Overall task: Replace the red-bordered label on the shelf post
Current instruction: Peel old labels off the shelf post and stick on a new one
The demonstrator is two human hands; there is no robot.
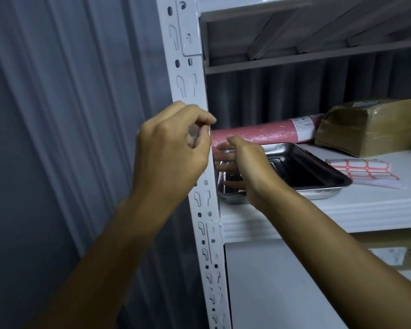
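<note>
The white slotted shelf post runs down the middle of the head view. My left hand covers the post at mid height, thumb and forefinger pinched together at its right edge; whatever they pinch is hidden. My right hand reaches past the post with fingers spread, over the left end of a steel tray. A sheet of red-bordered labels lies flat on the white shelf, right of the tray. No label shows on the bare parts of the post.
A pink roll lies behind the tray. A brown taped parcel sits at the back right. Another shelf hangs overhead. Grey curtain fills the left side.
</note>
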